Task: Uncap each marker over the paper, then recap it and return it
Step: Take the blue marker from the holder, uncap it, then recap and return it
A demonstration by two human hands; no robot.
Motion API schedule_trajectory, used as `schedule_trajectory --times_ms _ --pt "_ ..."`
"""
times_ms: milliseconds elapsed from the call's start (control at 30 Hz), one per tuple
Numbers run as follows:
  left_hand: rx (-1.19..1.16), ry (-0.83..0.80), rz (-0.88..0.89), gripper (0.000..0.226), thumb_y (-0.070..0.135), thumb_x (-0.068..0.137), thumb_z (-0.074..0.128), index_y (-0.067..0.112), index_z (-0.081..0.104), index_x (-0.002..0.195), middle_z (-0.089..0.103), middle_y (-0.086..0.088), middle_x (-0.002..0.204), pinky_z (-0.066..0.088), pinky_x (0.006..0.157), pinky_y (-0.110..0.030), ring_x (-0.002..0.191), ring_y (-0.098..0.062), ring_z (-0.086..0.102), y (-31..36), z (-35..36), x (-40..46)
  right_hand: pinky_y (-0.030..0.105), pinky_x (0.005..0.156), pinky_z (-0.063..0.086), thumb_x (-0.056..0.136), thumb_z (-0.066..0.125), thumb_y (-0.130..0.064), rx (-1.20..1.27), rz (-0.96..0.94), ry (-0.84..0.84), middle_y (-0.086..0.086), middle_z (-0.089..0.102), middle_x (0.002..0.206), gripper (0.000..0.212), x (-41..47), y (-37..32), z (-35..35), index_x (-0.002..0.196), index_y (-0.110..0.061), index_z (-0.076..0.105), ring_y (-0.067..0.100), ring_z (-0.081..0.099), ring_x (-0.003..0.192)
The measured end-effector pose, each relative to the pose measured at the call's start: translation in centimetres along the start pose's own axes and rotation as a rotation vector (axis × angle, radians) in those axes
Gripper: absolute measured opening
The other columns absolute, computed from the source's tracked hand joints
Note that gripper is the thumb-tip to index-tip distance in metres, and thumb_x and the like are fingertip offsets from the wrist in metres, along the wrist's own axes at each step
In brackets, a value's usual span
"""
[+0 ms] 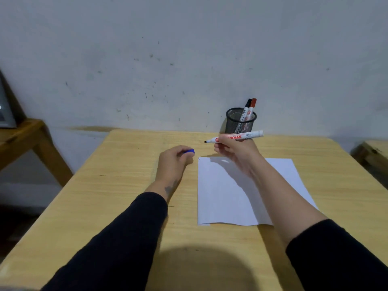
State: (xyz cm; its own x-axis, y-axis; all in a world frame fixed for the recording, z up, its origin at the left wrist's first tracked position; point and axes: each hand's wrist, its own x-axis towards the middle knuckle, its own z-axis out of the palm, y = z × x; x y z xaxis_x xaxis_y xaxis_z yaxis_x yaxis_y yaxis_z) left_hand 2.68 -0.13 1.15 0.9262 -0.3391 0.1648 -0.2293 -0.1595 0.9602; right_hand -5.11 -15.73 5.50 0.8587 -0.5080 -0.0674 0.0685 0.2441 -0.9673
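My right hand [235, 153] holds an uncapped white marker [252, 135] level above the far edge of the white paper [279, 185], its dark tip pointing left. My left hand [173, 160] is closed around the blue cap [190, 151], just left of the paper's top-left corner. A black mesh pen cup [240, 122] stands at the back of the table behind the marker. Two capped markers lean in it, one with a black cap [248, 102] and one with a red cap [253, 102].
The wooden table [117, 196] stands against a marked grey wall. Another wooden table with a framed object is at the far left [19, 133], and part of a wooden piece shows at the right edge [375, 152].
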Motion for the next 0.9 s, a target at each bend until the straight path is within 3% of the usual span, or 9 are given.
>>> schedule_trajectory --times_ms 67,167,267,400,567,833,900 --pt "-0.060 -0.017 0.019 0.009 0.004 0.087 0.065 0.006 0.072 0.092 0.068 0.002 0.081 0.046 0.058 -0.005 0.070 -0.002 0.062 1.5 -0.2 0.1 0.025 0.071 0.060 0.085 0.061 0.006 0.031 -0.005 -0.023 0.016 0.063 0.078 0.005 -0.5 -0.8 0.0 0.082 0.002 0.060 0.022 0.063 0.066" --pt "-0.030 -0.067 0.092 0.007 0.009 0.085 0.069 0.013 0.073 0.088 0.070 0.010 0.081 0.046 0.065 -0.006 0.072 0.006 0.063 3.0 -0.2 0.5 0.026 0.071 0.061 0.084 0.062 0.008 0.016 -0.022 -0.068 0.014 0.063 0.074 0.004 -0.9 -1.8 0.0 0.086 0.005 0.059 0.018 0.066 0.061" --pt "-0.018 -0.108 0.135 0.010 0.008 0.084 0.070 0.018 0.074 0.085 0.071 0.010 0.082 0.047 0.074 -0.008 0.079 -0.001 0.064 3.7 -0.1 0.6 0.028 0.073 0.061 0.082 0.064 0.008 -0.012 -0.042 -0.095 0.015 0.061 0.077 0.014 -1.3 -2.5 0.0 0.095 0.006 0.059 0.018 0.065 0.062" --pt "0.011 -0.138 0.184 0.011 0.009 0.084 0.070 0.019 0.074 0.085 0.072 0.005 0.083 0.047 0.076 -0.009 0.082 -0.008 0.064 4.5 0.4 0.1 0.028 0.073 0.061 0.081 0.066 0.008 -0.012 -0.047 -0.108 0.016 0.063 0.077 0.013 -1.8 -2.9 -0.4 0.093 0.006 0.060 0.019 0.066 0.064" --pt "0.039 -0.170 0.183 0.014 0.008 0.083 0.070 0.022 0.072 0.081 0.070 0.007 0.079 0.045 0.072 -0.006 0.081 -0.010 0.063 5.4 0.8 -0.4 0.026 0.075 0.061 0.084 0.064 0.006 0.013 -0.019 -0.131 0.015 0.065 0.078 0.008 -2.5 -2.9 -0.9 0.090 0.003 0.061 0.018 0.068 0.066" --pt "0.132 -0.147 0.219 0.010 0.006 0.084 0.066 0.013 0.073 0.081 0.071 -0.017 0.083 0.040 0.063 -0.020 0.071 -0.015 0.053 6.9 2.0 -0.9 0.023 0.068 0.060 0.086 0.061 0.006 0.147 0.001 -0.104 0.015 0.069 0.075 0.007 -2.7 -2.4 -1.2 0.093 0.003 0.060 0.017 0.071 0.063" --pt "0.144 -0.142 0.219 0.011 0.006 0.084 0.065 0.013 0.073 0.080 0.071 -0.017 0.081 0.038 0.059 -0.017 0.068 -0.015 0.051 6.8 2.2 -0.9 0.022 0.067 0.060 0.086 0.061 0.006 0.133 0.007 -0.092 0.015 0.069 0.076 0.008 -2.6 -2.4 -1.3 0.093 0.003 0.060 0.017 0.071 0.063"
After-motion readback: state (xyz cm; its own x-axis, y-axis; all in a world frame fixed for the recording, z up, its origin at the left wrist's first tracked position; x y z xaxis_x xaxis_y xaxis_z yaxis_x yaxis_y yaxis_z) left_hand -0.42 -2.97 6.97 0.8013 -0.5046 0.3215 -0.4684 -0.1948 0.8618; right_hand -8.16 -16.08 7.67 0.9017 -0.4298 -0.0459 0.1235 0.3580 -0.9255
